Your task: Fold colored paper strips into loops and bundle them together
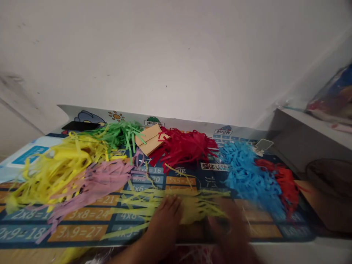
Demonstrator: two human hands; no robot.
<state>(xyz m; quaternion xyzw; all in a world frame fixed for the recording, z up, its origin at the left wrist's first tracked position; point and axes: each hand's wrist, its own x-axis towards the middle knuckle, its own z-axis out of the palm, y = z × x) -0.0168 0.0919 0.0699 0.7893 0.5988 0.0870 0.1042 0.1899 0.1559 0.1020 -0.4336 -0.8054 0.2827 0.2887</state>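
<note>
the yellow fringed paper [192, 209], middle of the desk's near side, looks light, soft and easily torn, best held by its unslit band; left hand's [168, 214] fingers lie close together over it, grip unclear, right hand's [229, 222] too blurred to tell.

Blue and orange boxes with white sums pattern the dark blue mat [78, 233]. Toward its left edge lie yellow shreds [68, 154] and mauve shreds [101, 178]; along the far edge, green shreds [121, 134], a tan envelope [150, 141] and crimson shreds [187, 146]; toward the right edge, sky-blue shreds [247, 172] and red shreds [287, 183]; toward the near edge, yellow-green shreds [192, 207].
</note>
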